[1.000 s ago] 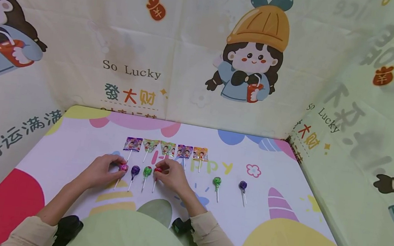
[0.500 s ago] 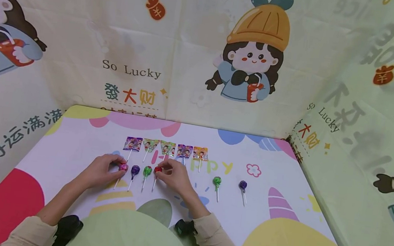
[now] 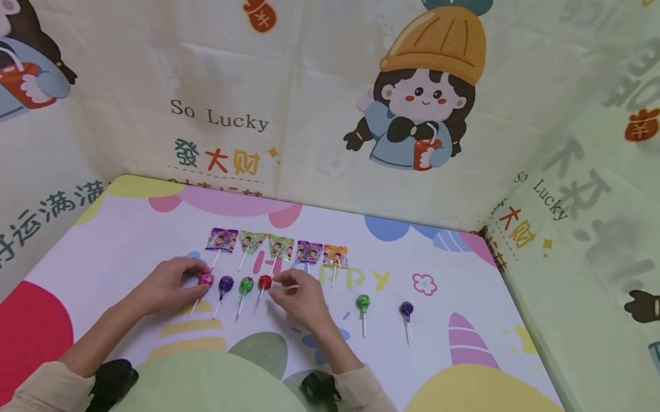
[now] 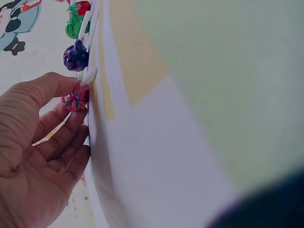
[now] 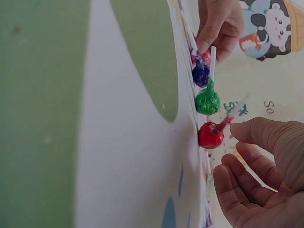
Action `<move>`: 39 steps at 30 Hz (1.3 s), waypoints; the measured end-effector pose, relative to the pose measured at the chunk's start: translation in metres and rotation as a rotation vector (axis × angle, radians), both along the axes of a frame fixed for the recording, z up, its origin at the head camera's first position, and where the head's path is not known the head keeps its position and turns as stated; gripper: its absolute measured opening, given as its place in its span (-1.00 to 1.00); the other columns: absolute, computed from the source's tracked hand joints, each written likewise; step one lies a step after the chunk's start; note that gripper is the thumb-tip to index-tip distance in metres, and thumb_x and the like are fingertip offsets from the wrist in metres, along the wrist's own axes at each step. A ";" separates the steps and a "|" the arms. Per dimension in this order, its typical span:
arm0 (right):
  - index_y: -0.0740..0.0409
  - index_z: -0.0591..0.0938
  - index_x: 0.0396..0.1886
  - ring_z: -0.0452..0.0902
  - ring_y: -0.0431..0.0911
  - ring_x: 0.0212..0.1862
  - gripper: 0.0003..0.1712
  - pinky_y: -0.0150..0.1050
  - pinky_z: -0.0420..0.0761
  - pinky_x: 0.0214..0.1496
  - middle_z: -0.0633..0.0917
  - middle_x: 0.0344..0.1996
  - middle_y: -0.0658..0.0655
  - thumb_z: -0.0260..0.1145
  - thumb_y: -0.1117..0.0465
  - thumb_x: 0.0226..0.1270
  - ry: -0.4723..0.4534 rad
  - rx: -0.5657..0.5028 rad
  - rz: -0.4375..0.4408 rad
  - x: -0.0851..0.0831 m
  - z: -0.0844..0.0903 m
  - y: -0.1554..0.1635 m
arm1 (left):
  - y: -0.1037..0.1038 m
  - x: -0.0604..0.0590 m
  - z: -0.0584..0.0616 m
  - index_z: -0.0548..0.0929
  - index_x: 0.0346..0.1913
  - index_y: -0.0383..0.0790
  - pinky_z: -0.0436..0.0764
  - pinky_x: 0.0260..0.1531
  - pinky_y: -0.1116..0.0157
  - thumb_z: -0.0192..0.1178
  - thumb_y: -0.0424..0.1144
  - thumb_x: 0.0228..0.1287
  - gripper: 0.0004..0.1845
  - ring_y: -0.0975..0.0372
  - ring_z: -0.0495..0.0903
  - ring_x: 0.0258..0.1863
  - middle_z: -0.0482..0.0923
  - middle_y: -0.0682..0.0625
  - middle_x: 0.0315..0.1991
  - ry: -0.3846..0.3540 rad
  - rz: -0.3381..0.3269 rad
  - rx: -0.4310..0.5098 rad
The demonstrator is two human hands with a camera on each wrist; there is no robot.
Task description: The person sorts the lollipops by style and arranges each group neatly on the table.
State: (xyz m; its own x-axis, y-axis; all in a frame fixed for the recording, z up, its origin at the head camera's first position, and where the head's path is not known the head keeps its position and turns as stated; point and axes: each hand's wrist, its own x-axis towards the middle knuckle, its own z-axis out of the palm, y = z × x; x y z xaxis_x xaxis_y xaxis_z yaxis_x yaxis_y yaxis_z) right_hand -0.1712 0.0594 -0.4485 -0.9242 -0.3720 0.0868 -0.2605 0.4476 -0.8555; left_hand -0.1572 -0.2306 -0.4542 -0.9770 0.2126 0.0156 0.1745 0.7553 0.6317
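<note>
Head view first: how does the left hand (image 3: 167, 285) stand?
Its thumb and fingers pinch the pink lollipop (image 3: 205, 279), at the left end of a row of four on the surface (image 3: 139, 236)
And the right hand (image 3: 301, 299)?
Thumb and fingers parted, just beside the red lollipop (image 3: 264, 282) at the row's right end
Between those two?
A purple lollipop (image 3: 226, 284), then a green lollipop (image 3: 246, 285)
Elsewhere?
A second green lollipop (image 3: 363, 303) and second purple lollipop (image 3: 406, 309) lie farther right; five lollipops in printed wrappers (image 3: 280, 248) line up behind
</note>
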 end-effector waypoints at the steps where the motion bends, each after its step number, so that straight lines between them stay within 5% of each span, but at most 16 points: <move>1: 0.21 0.64 -0.10 0.60 -0.04 -0.07 -0.73 -0.35 0.61 -0.05 0.68 -0.16 0.14 0.38 0.23 0.21 0.003 -0.003 0.000 0.001 0.001 0.001 | 0.000 0.000 0.000 0.63 -0.08 -0.22 0.47 0.08 -0.11 0.35 -0.14 0.14 -0.68 0.04 0.51 -0.07 0.61 -0.05 -0.14 -0.003 0.000 0.000; 39: 0.27 0.64 -0.12 0.58 0.04 -0.06 -0.70 -0.15 0.64 -0.01 0.66 -0.15 0.22 0.41 0.25 0.17 0.032 -0.036 -0.073 0.010 0.008 0.052 | 0.001 0.000 -0.001 0.64 -0.10 -0.22 0.46 0.06 -0.11 0.36 -0.16 0.13 -0.70 0.03 0.52 -0.08 0.62 -0.06 -0.15 0.027 -0.004 -0.011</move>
State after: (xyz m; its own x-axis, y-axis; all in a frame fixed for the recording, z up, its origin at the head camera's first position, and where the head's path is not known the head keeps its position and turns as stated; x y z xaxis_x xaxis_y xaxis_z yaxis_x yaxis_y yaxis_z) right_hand -0.1616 0.1116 -0.4406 -0.9451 -0.3003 0.1292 -0.2563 0.4355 -0.8629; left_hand -0.1569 -0.2297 -0.4551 -0.9753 0.2172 0.0395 0.1946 0.7615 0.6182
